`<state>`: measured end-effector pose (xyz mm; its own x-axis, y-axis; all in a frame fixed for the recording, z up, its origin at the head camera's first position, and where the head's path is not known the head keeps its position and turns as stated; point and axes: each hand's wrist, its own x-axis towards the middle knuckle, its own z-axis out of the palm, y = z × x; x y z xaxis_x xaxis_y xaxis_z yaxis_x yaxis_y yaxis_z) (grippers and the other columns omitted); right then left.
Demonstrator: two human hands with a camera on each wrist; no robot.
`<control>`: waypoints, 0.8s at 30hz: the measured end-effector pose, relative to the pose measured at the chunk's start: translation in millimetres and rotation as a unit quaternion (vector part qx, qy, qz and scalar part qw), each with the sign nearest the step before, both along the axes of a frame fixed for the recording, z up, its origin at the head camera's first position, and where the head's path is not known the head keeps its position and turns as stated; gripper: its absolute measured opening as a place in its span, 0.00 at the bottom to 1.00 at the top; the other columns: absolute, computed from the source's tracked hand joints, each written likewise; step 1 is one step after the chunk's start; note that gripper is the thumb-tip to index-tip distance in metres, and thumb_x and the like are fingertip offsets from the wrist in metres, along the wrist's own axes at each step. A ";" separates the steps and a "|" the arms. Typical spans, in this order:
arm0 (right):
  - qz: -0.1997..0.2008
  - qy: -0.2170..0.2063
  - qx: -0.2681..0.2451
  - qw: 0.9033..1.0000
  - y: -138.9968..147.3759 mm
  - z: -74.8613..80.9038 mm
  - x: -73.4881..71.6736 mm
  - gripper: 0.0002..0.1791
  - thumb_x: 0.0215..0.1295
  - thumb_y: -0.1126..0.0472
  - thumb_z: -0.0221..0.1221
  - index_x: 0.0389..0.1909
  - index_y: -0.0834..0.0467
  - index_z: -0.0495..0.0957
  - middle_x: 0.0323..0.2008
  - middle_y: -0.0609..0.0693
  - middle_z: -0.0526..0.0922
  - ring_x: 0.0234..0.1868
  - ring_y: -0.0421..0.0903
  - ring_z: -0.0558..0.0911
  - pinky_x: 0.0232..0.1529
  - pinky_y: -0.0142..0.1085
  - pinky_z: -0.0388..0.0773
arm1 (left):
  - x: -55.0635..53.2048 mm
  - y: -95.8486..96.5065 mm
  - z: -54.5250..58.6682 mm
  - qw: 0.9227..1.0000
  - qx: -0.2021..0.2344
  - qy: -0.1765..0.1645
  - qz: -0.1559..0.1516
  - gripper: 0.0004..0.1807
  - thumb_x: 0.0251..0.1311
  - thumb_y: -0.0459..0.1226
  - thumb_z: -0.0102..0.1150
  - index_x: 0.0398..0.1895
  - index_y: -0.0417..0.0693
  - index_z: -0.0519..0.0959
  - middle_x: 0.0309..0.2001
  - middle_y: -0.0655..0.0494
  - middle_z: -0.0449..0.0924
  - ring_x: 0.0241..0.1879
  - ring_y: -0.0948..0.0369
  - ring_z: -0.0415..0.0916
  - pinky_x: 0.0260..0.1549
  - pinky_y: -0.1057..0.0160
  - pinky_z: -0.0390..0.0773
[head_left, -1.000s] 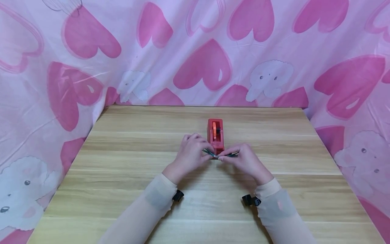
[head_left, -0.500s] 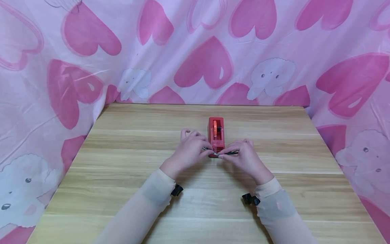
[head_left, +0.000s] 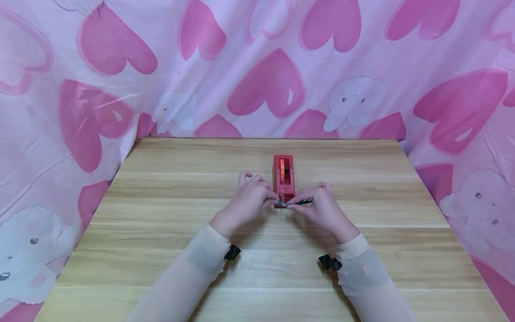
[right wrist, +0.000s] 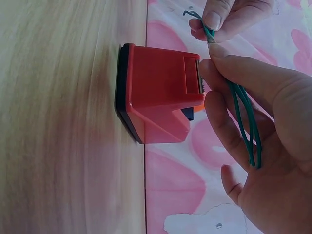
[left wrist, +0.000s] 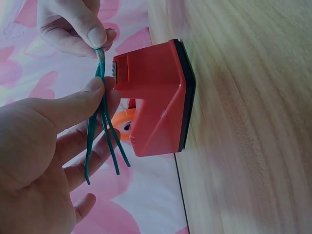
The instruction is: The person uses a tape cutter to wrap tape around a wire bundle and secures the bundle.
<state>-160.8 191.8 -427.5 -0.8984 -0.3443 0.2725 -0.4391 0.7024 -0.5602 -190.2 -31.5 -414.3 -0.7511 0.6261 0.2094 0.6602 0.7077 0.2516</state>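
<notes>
In the wrist views a bundle of green plastic-coated wires [left wrist: 102, 70] hangs between the two hands, wrapped near its middle with a short band of clear-looking tape [left wrist: 100, 55]. My left hand [head_left: 246, 200] pinches the bundle between thumb and index finger on one side of the band; its other fingers are spread. On the band's other side, my right hand [head_left: 320, 207] pinches with thumb and index finger, and long strands [right wrist: 249, 122] lie along its palm. Just beyond the fingertips stands a red tape dispenser [left wrist: 156, 83] with an orange roll [head_left: 282, 170].
The dispenser's toothed cutter [right wrist: 201, 84] faces the hands, close to the fingers. Under everything lies a light wooden table [head_left: 193, 179]. A pink cloth with hearts [head_left: 265, 85] hangs behind and at both sides. A small black camera sits on each wrist.
My left hand has shifted slightly left, and its fingertips now cover more of the wires on that side. The right hand keeps its pinch almost in place. The dispenser stays put.
</notes>
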 end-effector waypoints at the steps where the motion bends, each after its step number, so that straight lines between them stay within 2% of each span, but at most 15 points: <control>1: 0.000 0.001 0.000 1.000 0.0 0.0 -0.1 0.05 0.51 0.53 0.71 0.30 0.40 0.87 0.31 0.34 0.87 0.37 0.35 0.83 0.52 0.47 0.50 | 0.1 0.0 0.1 1.000 0.000 0.001 -0.001 0.07 0.56 0.48 0.65 0.37 0.66 0.87 0.34 0.72 0.82 0.46 0.66 0.70 0.60 0.46 0.50; 6: -0.005 -0.001 -0.001 1.000 -0.2 -0.4 0.6 0.05 0.50 0.53 0.72 0.29 0.41 0.87 0.30 0.35 0.86 0.37 0.36 0.82 0.54 0.47 0.50 | 1.0 0.3 -1.0 1.000 -0.005 -0.001 -0.004 0.06 0.56 0.48 0.65 0.37 0.66 0.87 0.35 0.71 0.83 0.45 0.65 0.70 0.59 0.46 0.51; 10: -0.011 -0.004 -0.003 1.000 -0.8 -0.8 1.6 0.05 0.50 0.54 0.72 0.29 0.41 0.87 0.30 0.35 0.86 0.37 0.36 0.82 0.53 0.47 0.49 | 2.6 0.1 -2.0 1.000 -0.010 -0.001 -0.013 0.07 0.57 0.48 0.65 0.37 0.65 0.87 0.35 0.70 0.83 0.43 0.65 0.72 0.58 0.49 0.57; 17: -0.018 -0.009 0.004 1.000 -2.0 -0.6 1.1 0.05 0.50 0.54 0.72 0.29 0.42 0.87 0.30 0.35 0.87 0.37 0.37 0.83 0.57 0.51 0.50 | 3.6 -1.4 -3.5 0.998 -0.016 0.053 -0.034 0.07 0.56 0.48 0.66 0.37 0.64 0.87 0.33 0.69 0.82 0.39 0.66 0.74 0.54 0.55 0.66; 21: -0.016 -0.027 0.005 1.000 -1.4 1.1 0.8 0.06 0.50 0.54 0.72 0.29 0.42 0.86 0.30 0.35 0.87 0.36 0.35 0.83 0.55 0.49 0.50 | 5.4 -2.2 -3.1 0.995 -0.015 0.083 -0.051 0.06 0.57 0.48 0.65 0.36 0.63 0.88 0.33 0.68 0.83 0.39 0.65 0.73 0.50 0.59 0.70; 24: -0.016 -0.045 0.008 0.999 -0.3 3.1 0.3 0.05 0.50 0.52 0.72 0.29 0.40 0.86 0.31 0.34 0.87 0.31 0.34 0.82 0.53 0.44 0.50 | 6.1 -2.6 -3.7 0.993 -0.009 0.101 -0.061 0.06 0.57 0.47 0.65 0.35 0.63 0.88 0.33 0.68 0.83 0.39 0.65 0.73 0.48 0.60 0.71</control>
<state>-160.5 191.5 -424.4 -0.9297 -0.3183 0.1852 -0.3645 0.7241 -0.5855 -184.1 -34.1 -417.9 -0.6136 0.7144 0.3363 0.7767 0.6229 0.0939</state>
